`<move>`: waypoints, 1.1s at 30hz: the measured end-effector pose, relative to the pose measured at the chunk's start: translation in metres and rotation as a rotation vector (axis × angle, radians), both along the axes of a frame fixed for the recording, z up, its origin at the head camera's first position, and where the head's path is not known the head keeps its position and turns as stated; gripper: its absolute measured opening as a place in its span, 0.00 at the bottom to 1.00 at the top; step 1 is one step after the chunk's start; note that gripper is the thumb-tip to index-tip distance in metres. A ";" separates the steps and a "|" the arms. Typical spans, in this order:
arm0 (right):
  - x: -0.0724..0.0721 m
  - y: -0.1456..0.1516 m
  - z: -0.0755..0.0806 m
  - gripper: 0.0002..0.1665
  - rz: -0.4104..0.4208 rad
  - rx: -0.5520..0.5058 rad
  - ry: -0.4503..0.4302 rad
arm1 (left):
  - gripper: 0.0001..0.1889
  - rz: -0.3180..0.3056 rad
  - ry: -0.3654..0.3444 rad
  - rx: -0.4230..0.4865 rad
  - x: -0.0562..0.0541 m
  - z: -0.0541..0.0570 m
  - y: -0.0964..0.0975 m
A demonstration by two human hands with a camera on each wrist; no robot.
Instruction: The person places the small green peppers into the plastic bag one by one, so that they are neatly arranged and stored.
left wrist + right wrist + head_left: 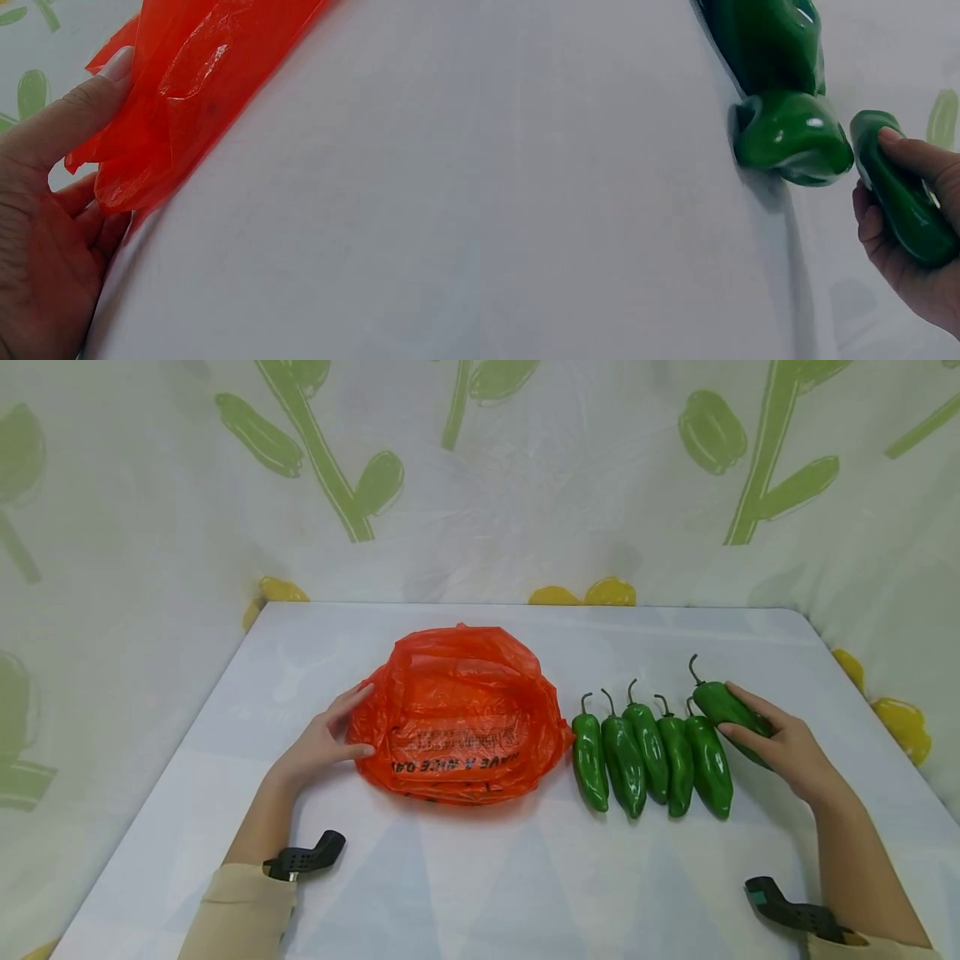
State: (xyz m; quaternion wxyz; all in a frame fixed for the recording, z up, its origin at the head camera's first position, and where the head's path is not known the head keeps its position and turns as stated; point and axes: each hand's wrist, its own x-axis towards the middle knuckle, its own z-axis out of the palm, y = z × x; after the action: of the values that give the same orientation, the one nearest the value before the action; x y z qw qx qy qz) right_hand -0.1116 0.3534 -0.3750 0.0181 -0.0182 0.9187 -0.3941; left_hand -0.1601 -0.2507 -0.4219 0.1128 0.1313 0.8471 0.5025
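Note:
In the head view, a crumpled red plastic bag (457, 702) with dark printing lies on the white table. My left hand (324, 739) rests against the bag's left side, thumb and fingers spread apart. The left wrist view shows the thumb (82, 109) touching the red film (202, 82), with the other fingers partly hidden behind it. My right hand (787, 747) grips a green pepper (723, 706), its stem pointing up and away; the right wrist view shows this pepper (907, 195) between thumb and fingers. Several green peppers (622, 764) lie side by side between the bag and that hand.
The white table (480, 877) has a rear edge against a pale curtain (585, 485) printed with green plants and yellow flowers. A black wrist strap (303, 857) is on the left arm, another strap (795, 914) on the right.

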 end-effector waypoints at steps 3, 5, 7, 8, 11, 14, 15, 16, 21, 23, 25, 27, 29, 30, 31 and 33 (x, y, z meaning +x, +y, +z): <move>-0.001 -0.006 0.004 0.38 0.007 0.004 0.023 | 0.46 0.001 -0.006 -0.005 0.000 -0.001 0.000; -0.002 -0.011 0.007 0.38 0.008 0.010 0.036 | 0.46 0.001 -0.008 -0.005 0.000 -0.001 0.001; -0.003 -0.016 0.011 0.38 0.014 0.012 0.050 | 0.46 -0.001 -0.006 -0.008 0.000 -0.001 0.000; -0.004 -0.019 0.013 0.38 0.018 0.011 0.057 | 0.46 -0.001 -0.006 -0.007 0.000 -0.001 0.000; -0.005 -0.027 0.020 0.38 0.032 0.008 0.065 | 0.46 0.000 -0.007 -0.005 0.000 0.000 0.000; -0.009 -0.036 0.026 0.38 0.047 0.012 0.070 | 0.46 0.000 -0.012 -0.001 0.000 0.001 0.000; -0.010 -0.039 0.028 0.38 0.053 0.012 0.068 | 0.46 0.000 -0.014 -0.004 0.000 0.001 0.000; -0.013 -0.042 0.031 0.38 0.054 0.013 0.065 | 0.46 0.001 -0.017 -0.005 0.000 0.001 0.000; -0.023 -0.057 0.041 0.38 0.084 0.005 0.073 | 0.45 -0.001 -0.020 0.003 0.000 0.002 0.001; -0.027 -0.063 0.045 0.38 0.108 -0.004 0.090 | 0.45 -0.003 -0.018 0.005 0.000 0.002 0.001; -0.030 -0.069 0.049 0.38 0.134 -0.016 0.103 | 0.45 -0.004 -0.016 0.003 0.000 0.002 0.001; -0.033 -0.077 0.053 0.37 0.158 -0.028 0.111 | 0.46 -0.005 -0.014 -0.002 0.001 0.002 0.001; -0.036 -0.085 0.058 0.37 0.180 -0.033 0.120 | 0.46 -0.004 -0.011 -0.003 0.001 0.001 0.001; -0.038 -0.088 0.060 0.37 0.191 -0.034 0.127 | 0.46 -0.004 -0.009 -0.002 0.001 0.001 0.001; -0.039 -0.092 0.062 0.36 0.197 -0.035 0.130 | 0.46 -0.004 -0.009 -0.002 0.001 0.001 0.001; -0.041 -0.100 0.066 0.36 0.205 -0.039 0.133 | 0.46 -0.006 -0.008 -0.001 0.001 0.001 0.001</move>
State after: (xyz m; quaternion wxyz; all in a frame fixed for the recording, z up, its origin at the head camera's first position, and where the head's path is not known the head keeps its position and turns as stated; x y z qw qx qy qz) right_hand -0.1528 0.2532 -0.3091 -0.0028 -0.1386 0.9033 -0.4059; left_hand -0.1589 -0.2499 -0.4207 0.1178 0.1317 0.8464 0.5024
